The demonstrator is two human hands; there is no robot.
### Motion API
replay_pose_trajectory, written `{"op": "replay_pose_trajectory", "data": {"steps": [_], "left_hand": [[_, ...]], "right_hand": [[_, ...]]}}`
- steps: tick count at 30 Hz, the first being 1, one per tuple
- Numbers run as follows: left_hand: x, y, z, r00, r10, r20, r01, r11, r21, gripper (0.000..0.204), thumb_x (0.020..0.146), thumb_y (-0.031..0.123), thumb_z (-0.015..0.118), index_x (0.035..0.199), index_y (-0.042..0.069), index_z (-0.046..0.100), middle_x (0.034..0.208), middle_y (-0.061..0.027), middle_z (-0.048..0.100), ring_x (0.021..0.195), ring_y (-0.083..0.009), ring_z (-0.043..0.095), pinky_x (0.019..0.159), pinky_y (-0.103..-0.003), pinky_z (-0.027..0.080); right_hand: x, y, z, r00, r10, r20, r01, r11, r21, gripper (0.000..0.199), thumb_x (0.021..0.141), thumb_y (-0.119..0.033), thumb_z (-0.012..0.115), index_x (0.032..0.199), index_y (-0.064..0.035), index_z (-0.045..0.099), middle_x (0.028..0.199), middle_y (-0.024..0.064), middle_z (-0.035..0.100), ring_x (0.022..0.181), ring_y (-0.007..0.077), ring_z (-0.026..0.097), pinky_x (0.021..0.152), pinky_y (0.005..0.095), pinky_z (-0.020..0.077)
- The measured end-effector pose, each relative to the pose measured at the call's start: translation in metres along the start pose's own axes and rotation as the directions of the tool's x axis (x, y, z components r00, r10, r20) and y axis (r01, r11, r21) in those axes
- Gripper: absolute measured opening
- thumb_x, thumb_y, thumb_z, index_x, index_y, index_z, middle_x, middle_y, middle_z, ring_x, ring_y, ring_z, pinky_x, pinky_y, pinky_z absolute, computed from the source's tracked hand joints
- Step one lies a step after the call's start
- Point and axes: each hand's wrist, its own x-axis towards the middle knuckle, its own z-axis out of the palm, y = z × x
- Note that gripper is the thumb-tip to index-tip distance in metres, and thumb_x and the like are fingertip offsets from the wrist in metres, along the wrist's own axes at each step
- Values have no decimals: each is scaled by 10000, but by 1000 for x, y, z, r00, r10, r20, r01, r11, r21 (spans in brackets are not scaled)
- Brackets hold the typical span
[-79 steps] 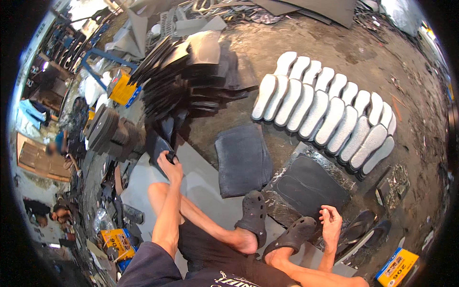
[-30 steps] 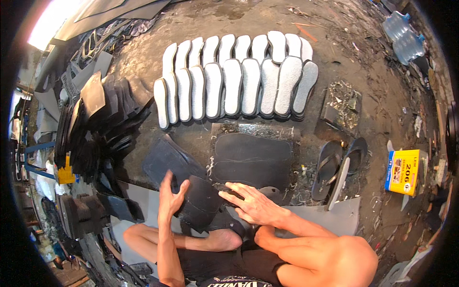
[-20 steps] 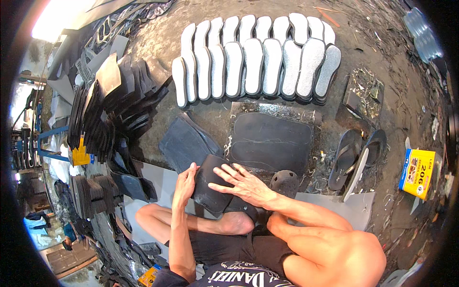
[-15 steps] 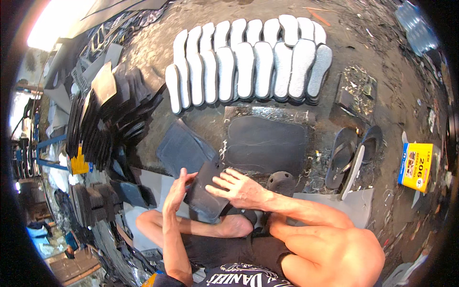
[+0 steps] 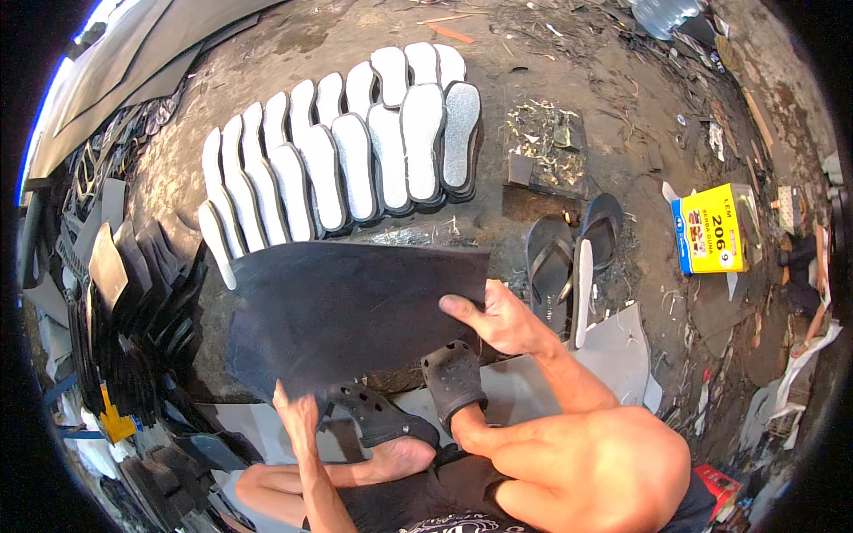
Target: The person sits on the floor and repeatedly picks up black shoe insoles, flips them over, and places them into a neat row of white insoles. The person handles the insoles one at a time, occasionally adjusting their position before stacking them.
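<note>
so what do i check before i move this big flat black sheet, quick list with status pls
1. Right hand on the big flat black sheet: ok, thumb on top near the right edge.
2. Left hand gripping firmly: cannot tell; it is at the lower left edge, blurred.
3. Sheet clear of the white, fuzzy sole-shaped pieces: cannot tell; it overlaps the nearest ones in view, contact unclear.
4. View beneath the sheet: not ok; it blocks whatever lies there.
5. Black thong-style flip-flops clear of the sheet: ok, off to its right.
6. Yellow-and-blue rectangular container out of the way: ok, farther right.
</note>
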Motion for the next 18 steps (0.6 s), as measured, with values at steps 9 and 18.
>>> {"op": "replay_pose_trajectory", "data": {"steps": [9, 18], "left_hand": [[16, 150, 71, 992, 77, 98, -52, 971, -234, 592, 980, 165, 828, 1517, 41, 610, 1223, -181, 656, 1134, -304, 652, 967, -435, 563], [-6, 146, 86, 970, 224, -94, -230, 971, -59, 604, 916, 2, 768, 1497, 32, 608, 1290, -190, 643, 1207, -365, 616, 1073, -465, 507]], "right_hand": [[4, 108, -1, 861, -40, -508, -273, 806, -525, 722, 948, -336, 879, 1489, 11, 551, 1285, 212, 707, 1100, 358, 722, 1013, 483, 566], [58, 76, -50, 857, -245, -453, -161, 708, -687, 768, 951, -367, 859, 1527, 25, 536, 1276, 249, 646, 1162, 429, 688, 985, 524, 574]]}}
